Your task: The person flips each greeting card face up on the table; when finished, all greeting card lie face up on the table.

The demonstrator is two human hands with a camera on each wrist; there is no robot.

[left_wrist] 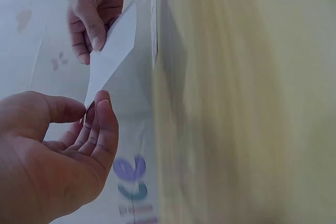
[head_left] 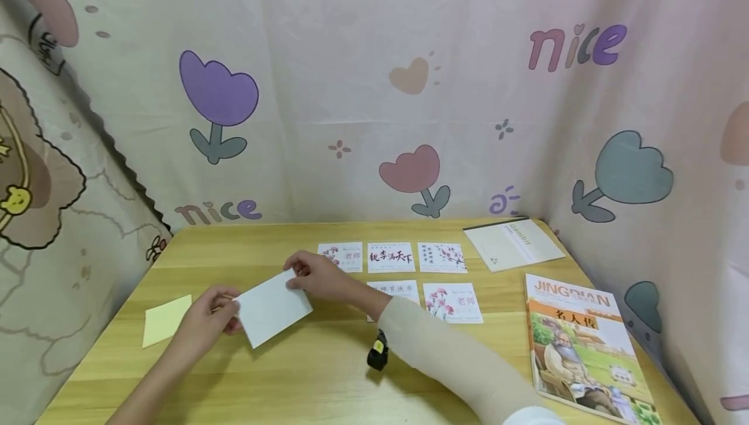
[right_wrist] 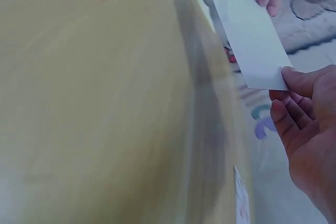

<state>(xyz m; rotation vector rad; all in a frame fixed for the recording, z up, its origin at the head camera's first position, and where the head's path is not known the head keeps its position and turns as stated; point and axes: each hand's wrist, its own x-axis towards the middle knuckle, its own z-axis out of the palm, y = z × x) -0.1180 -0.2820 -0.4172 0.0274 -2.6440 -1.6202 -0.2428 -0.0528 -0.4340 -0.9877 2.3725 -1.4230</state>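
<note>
Both hands hold a blank white card point(head_left: 275, 308) tilted above the wooden table. My left hand point(head_left: 207, 321) pinches its left edge between thumb and fingers. At the upper right corner, my right hand point(head_left: 318, 275) grips it, thumb on the near face and fingers behind. In the left wrist view the card point(left_wrist: 113, 51) is seen nearly edge-on between the two hands. The right wrist view shows the card point(right_wrist: 252, 35) with the right thumb pressed on its corner. Beyond the right forearm lie printed cards with flowers and Chinese writing, one partly hidden by that wrist.
A pale yellow paper point(head_left: 166, 321) lies left of the left hand. Small printed cards point(head_left: 391, 257) form two rows mid-table. At the right are a cream notebook point(head_left: 513, 244) and an illustrated book point(head_left: 588, 347). A patterned curtain point(head_left: 328, 87) hangs behind the table.
</note>
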